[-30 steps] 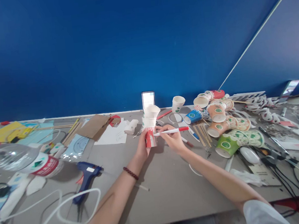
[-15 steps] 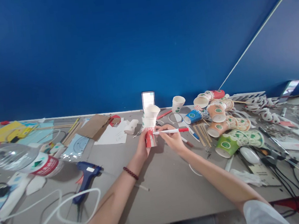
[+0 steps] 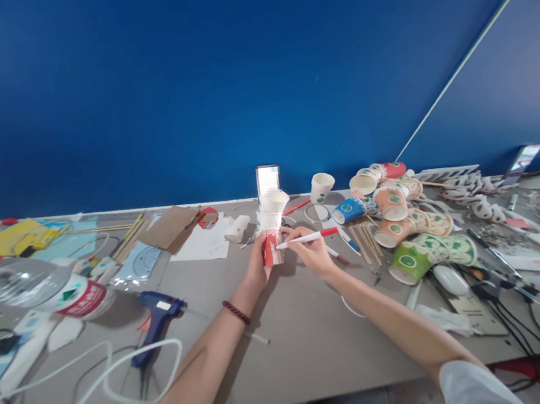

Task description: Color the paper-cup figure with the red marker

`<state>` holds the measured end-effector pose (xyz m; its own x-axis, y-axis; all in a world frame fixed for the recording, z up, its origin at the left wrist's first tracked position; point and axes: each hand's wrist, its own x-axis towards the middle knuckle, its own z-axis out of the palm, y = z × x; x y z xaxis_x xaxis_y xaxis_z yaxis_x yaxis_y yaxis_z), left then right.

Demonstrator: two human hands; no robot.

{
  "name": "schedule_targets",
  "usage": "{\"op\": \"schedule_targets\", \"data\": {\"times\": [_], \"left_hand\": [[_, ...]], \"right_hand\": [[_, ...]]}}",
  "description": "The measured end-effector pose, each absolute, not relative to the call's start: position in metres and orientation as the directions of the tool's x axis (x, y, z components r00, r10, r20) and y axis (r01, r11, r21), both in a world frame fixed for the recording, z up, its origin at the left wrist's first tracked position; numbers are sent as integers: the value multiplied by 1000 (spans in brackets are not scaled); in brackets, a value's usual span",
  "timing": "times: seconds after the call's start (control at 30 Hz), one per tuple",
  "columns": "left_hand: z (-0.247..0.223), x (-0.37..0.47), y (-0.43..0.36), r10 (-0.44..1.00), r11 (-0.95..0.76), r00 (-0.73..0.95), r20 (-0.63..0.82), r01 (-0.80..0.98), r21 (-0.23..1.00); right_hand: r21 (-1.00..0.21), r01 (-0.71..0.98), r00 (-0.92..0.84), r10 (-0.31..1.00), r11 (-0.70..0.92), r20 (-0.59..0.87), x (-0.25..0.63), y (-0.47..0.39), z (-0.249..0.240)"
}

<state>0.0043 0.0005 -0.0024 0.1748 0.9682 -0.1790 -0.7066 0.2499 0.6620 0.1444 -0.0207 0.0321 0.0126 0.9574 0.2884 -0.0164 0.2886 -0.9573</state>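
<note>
My left hand (image 3: 256,261) is closed around the side of a paper cup (image 3: 271,252) coloured red and white, held above the table. Two white cups (image 3: 276,201) rise from its top end, the uppermost one tilted to the right; how they are joined is hidden. Between the fingers of my right hand (image 3: 314,249) is a white marker (image 3: 308,237) with a red end. Its tip meets or nearly meets the red cup's right side. Behind the cups stands a phone (image 3: 268,178) with a bright screen.
Painted paper cups (image 3: 409,263) lie in a cluster at right, near wooden sticks (image 3: 367,243) and a white mouse (image 3: 452,280). A single white cup (image 3: 321,188) stands near the wall. At left are a blue glue gun (image 3: 155,323), a plastic bottle (image 3: 42,284), a power strip (image 3: 20,350) and white cable (image 3: 105,373).
The marker has tilted, its red end rising slightly and its tip dropping a little lower on the red cup. My left hand and the cups stay in place.
</note>
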Motion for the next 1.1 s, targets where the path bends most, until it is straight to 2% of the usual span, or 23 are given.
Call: {"op": "schedule_targets", "data": {"times": [0.3,0.5,0.7,0.87,1.1], "left_hand": [[-3,4,1,966,257,169,-195,-704,662],[-3,3,1,972,236,176,-158,-698,676],[-2,4,0,966,260,188,-179,-689,676],[-1,4,0,971,240,177,-162,-700,673],[-4,4,1,970,245,173,-173,-688,683]], "right_hand": [[-959,20,47,958,283,283,144,-21,33],[-955,2,-7,955,295,295,144,-20,32],[-960,1,44,959,281,280,142,-23,36],[-955,16,-12,955,297,297,144,-20,32],[-957,5,29,956,291,291,143,-21,33]]}}
